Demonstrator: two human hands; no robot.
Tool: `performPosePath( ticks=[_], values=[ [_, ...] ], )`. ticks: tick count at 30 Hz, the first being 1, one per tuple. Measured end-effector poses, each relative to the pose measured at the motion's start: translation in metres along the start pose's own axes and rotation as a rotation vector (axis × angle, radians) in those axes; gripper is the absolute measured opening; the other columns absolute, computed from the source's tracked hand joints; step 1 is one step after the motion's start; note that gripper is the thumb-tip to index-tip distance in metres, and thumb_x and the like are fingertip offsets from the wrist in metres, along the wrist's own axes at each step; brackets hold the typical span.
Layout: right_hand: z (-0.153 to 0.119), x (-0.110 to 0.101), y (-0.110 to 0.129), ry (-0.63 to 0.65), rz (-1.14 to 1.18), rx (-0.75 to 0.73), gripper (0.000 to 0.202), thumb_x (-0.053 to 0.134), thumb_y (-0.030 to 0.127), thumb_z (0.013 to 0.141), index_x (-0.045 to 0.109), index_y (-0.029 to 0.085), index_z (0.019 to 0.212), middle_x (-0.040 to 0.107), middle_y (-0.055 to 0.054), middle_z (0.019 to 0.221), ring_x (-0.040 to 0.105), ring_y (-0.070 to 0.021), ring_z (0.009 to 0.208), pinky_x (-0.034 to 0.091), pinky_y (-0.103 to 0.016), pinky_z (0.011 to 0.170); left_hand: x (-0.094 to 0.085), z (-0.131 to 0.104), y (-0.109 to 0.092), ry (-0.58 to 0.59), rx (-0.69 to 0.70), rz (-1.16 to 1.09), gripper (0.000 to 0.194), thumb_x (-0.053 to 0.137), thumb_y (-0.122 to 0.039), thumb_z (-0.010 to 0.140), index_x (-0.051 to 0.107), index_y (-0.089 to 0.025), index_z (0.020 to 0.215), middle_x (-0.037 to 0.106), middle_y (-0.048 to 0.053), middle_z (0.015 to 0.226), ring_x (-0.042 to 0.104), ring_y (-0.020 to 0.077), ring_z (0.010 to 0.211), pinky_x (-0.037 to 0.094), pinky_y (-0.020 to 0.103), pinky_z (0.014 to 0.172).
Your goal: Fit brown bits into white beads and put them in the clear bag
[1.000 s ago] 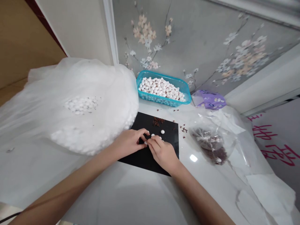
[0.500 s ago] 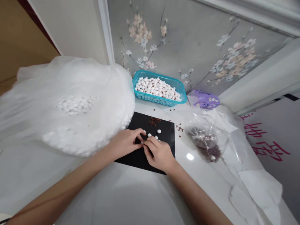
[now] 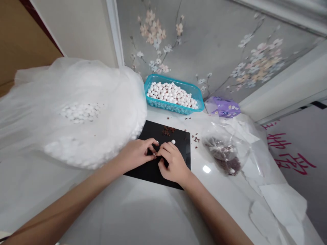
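Note:
Over a black mat (image 3: 145, 173), my left hand (image 3: 140, 151) pinches a small white ball (image 3: 154, 154) between thumb and finger. My right hand (image 3: 174, 162) meets it from the right, its bent fingertips at the same ball; whether they grip anything else is hidden. One white ball (image 3: 173, 141) lies just beyond my right fingers, and another (image 3: 157, 142) shows beside my left fingertips. A small heap of reddish-brown pieces (image 3: 168, 130) rests on the mat's far part.
A large white bag of balls (image 3: 102, 136) stands at the left. Behind the mat is a blue basket (image 3: 178, 110) full of white balls. To the right lie a clear bag of brown pieces (image 3: 227, 156), a purple packet (image 3: 224, 107) and scattered brown bits (image 3: 196, 139).
My right fingers have shifted slightly forward and now cover the white balls that showed between my hands. My left hand has hardly moved.

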State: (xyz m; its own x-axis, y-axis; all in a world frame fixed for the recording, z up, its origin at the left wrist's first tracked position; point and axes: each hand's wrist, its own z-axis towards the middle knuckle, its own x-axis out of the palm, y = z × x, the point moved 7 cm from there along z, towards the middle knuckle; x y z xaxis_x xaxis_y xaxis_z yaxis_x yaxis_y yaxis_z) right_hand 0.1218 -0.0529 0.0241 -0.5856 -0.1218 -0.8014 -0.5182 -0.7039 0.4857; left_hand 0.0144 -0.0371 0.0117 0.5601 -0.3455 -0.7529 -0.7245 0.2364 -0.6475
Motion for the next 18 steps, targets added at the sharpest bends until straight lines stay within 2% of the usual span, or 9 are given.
performPosePath(
  ticks=[7, 12, 14, 18],
  values=[
    [0.005, 0.0, 0.004, 0.035, -0.05, 0.018, 0.019, 0.045, 0.006, 0.06, 0.052, 0.017, 0.073, 0.049, -0.005, 0.078, 0.042, -0.0189, 0.075, 0.036, -0.032, 0.066, -0.002, 0.0, -0.001, -0.009, -0.004, -0.004, 0.03, 0.055, -0.031, 0.076, 0.05, -0.025, 0.104, 0.07, -0.005, 0.084, 0.062, 0.0152, 0.07, 0.04, 0.024, 0.06],
    [-0.005, -0.017, -0.001, 0.056, -0.018, 0.045, 0.029, 0.046, 0.005, 0.069, 0.061, 0.019, 0.089, 0.05, -0.005, 0.085, 0.045, -0.0194, 0.08, 0.038, -0.035, 0.072, -0.002, 0.001, -0.001, -0.001, -0.016, 0.001, 0.031, 0.057, -0.033, 0.075, 0.05, -0.025, 0.104, 0.07, -0.006, 0.085, 0.06, 0.0138, 0.067, 0.04, 0.023, 0.059],
    [-0.013, -0.032, -0.009, -0.012, 0.027, 0.081, 0.032, 0.045, 0.006, 0.074, 0.061, 0.021, 0.097, 0.05, -0.005, 0.087, 0.047, -0.0192, 0.081, 0.039, -0.035, 0.073, -0.003, 0.001, -0.001, -0.004, -0.015, 0.019, 0.032, 0.057, -0.034, 0.075, 0.05, -0.027, 0.105, 0.07, -0.007, 0.086, 0.059, 0.0133, 0.065, 0.04, 0.023, 0.058],
    [-0.035, -0.058, -0.035, -0.293, 0.139, 0.244, 0.026, 0.046, 0.01, 0.078, 0.062, 0.022, 0.095, 0.049, -0.005, 0.087, 0.049, -0.0186, 0.083, 0.041, -0.035, 0.075, -0.004, 0.0, -0.001, -0.009, -0.012, 0.05, 0.036, 0.057, -0.035, 0.075, 0.049, -0.03, 0.11, 0.069, -0.009, 0.09, 0.057, 0.012, 0.061, 0.039, 0.023, 0.055]
  ],
)
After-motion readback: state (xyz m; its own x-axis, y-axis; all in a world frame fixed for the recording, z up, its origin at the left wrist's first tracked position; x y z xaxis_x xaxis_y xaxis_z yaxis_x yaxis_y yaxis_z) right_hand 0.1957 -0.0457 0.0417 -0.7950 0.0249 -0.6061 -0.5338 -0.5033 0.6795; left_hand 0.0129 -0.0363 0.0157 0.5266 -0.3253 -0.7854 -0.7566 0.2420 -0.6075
